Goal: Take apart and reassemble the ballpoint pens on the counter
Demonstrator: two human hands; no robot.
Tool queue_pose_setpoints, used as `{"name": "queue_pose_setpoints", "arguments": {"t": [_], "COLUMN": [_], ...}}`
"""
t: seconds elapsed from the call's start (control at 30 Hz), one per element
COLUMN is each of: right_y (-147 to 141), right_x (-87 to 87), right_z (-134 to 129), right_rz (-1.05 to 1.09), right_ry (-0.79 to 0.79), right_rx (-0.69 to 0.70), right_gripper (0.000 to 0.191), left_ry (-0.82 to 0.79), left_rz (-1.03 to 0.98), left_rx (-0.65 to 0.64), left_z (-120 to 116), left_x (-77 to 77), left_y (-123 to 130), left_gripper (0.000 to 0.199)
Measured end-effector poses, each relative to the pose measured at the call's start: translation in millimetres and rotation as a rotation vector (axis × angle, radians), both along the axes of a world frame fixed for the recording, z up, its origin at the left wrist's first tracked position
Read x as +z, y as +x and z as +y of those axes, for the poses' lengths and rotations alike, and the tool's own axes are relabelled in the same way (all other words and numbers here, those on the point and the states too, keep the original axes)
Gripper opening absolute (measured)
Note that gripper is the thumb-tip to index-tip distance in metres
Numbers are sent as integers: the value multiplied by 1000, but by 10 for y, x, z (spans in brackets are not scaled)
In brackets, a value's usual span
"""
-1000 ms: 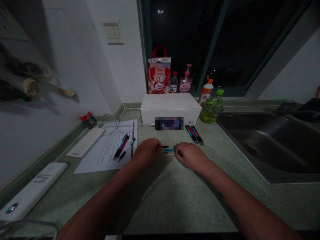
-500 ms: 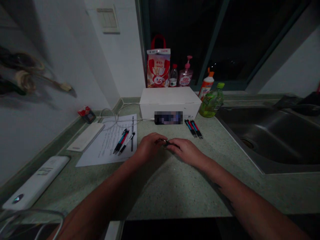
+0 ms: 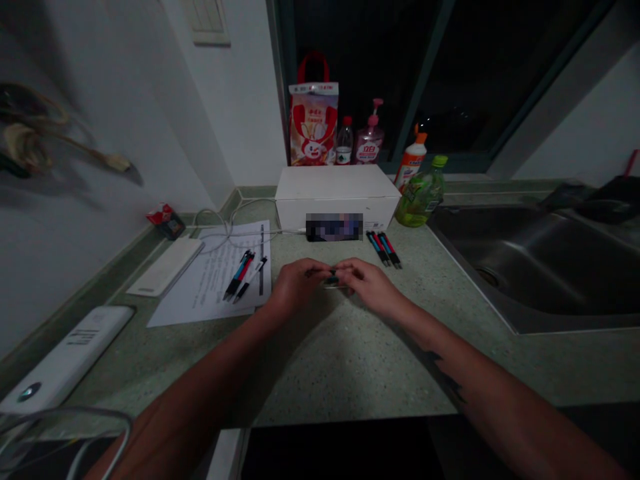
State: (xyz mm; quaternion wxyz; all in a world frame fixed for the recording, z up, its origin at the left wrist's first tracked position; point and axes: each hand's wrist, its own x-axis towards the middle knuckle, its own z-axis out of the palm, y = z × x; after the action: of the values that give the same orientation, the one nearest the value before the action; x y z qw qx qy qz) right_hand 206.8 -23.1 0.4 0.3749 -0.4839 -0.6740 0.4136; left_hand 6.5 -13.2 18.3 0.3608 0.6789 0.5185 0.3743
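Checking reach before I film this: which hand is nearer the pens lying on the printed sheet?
Left. The left hand is just right of the pens, by the sheet's edge; the right hand is farther off, on the left hand's far side.

A: What's being held right now?
B: Small pen parts (image 3: 331, 279), dark with a silvery glint, are being pinched between the left hand (image 3: 299, 283) and right hand (image 3: 373, 287).
A: Pose?
B: They're lying roughly crosswise, ends pointing left and right, with fingers covering most of them.
A: How many pieces?
B: Too small and hidden to tell.
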Motion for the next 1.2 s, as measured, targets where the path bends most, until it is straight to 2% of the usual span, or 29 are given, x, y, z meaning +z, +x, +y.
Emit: {"name": "queue_pose_setpoints", "arguments": {"t": [0.07, 0.1, 0.2, 0.3, 0.37, 0.5, 0.67, 0.93, 1.0, 1.07, 1.2], "right_y": [-19, -27, -42, -54, -73, -103, -60, -24, -3, 28, 64], "right_x": [33, 61, 163, 210, 183, 67, -4, -20, -15, -3, 25], "right_z": [6, 13, 45, 74, 76, 37, -2, 0, 9, 17, -6], "right_rz": [49, 74, 131, 120, 139, 249, 201, 178, 127, 30, -228], "right_ry": [-159, -204, -215, -289, -348, -264, -274, -185, -70, 30, 46], "right_rx": [32, 33, 10, 27, 12, -53, -26, -13, -60, -87, 59], "right_gripper": [35, 34, 20, 31, 41, 38, 43, 24, 12, 13, 14], "left_ry": [18, 21, 37, 57, 58, 47, 63, 102, 79, 49, 74], "left_rz": [-16, -23, -34, -39, -40, -6, 41, 64, 65, 82, 208], "left_rx": [17, 26, 59, 71, 62, 56, 28, -23, -17, 14, 67], "left_z": [3, 4, 3, -8, -15, -12, -12, -48, -36, -1, 103], "left_x": [-6, -7, 3, 16, 16, -2, -29, -42, -33, -34, -84], "left_y": [-1, -2, -6, -5, -3, -2, -4, 5, -4, -31, -127], "left_gripper": [11, 11, 10, 8, 8, 10, 12, 11, 12, 12, 8]}}
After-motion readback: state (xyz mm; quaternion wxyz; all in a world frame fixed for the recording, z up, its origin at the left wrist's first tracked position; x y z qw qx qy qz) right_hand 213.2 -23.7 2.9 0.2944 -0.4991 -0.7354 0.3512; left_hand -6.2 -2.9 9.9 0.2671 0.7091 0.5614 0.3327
